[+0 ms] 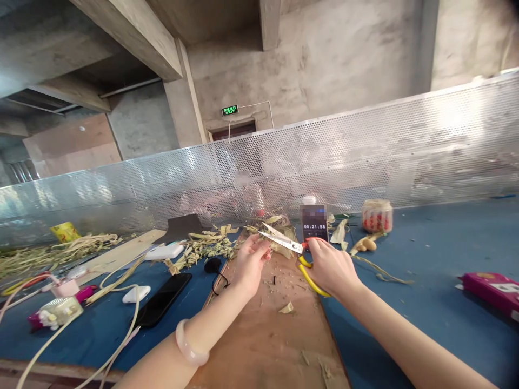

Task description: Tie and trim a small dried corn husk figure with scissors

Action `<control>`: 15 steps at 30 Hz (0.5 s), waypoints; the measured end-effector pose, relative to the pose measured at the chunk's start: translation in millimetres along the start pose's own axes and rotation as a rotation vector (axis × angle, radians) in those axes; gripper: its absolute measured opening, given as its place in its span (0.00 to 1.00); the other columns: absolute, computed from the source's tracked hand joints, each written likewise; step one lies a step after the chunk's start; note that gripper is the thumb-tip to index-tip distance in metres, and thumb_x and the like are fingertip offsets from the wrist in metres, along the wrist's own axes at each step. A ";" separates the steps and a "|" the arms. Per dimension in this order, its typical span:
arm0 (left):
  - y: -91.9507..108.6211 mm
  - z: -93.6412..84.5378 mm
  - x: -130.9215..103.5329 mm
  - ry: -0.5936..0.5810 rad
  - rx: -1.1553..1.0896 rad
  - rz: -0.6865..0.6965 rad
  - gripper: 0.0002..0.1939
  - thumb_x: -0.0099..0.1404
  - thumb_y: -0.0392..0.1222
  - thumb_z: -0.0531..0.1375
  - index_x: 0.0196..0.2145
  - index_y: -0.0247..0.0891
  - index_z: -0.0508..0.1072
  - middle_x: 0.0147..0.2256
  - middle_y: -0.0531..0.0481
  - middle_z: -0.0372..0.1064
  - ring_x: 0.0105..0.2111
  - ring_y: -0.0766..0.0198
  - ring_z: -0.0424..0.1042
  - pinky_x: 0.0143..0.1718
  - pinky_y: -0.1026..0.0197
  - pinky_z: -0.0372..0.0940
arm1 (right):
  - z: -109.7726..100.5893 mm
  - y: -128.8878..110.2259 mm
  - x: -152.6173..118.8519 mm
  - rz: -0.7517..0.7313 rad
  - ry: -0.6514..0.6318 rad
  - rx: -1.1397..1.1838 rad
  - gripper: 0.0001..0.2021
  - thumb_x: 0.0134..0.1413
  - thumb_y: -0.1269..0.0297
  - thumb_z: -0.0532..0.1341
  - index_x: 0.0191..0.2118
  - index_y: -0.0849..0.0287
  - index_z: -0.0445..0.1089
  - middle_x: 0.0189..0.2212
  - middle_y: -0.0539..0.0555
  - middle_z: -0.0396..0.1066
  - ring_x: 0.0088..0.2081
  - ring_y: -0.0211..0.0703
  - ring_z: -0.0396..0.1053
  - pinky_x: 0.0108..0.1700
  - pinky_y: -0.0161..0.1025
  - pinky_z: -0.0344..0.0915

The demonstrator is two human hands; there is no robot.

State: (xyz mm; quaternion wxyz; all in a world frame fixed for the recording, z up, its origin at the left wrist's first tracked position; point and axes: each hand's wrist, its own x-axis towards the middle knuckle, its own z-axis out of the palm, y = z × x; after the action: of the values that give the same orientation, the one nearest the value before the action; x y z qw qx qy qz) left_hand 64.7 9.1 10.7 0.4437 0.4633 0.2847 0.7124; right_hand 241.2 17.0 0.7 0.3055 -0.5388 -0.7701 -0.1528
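Observation:
A pair of scissors with yellow and orange handles is held in my right hand, its blades parted and pointing left over a wooden board. My left hand is near the blade tips, thumb and fingers pinched together; what they hold is too small to make out. Dried leaf pieces lie behind the hands at the board's far end. A loose scrap rests nearer on the board.
Behind the scissors stands a phone showing a timer. Left are a black phone, white cables, a power strip and dried stalks. Right are a jar and a magenta box. A perforated metal screen runs behind.

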 end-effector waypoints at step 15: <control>0.6 0.5 -2.1 0.027 0.015 0.009 0.15 0.47 0.38 0.67 0.33 0.38 0.68 0.25 0.55 0.67 0.23 0.72 0.63 0.26 0.68 0.58 | 1.9 0.6 0.4 0.003 -0.008 -0.020 0.12 0.48 0.56 0.54 0.35 0.58 0.63 0.36 0.57 0.71 0.36 0.47 0.70 0.25 0.35 0.53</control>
State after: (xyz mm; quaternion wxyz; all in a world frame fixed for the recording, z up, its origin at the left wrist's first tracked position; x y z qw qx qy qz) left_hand 65.3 7.0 10.5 0.4333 0.4582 0.2939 0.7183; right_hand 241.1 18.6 -0.5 0.2972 -0.5436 -0.7690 -0.1576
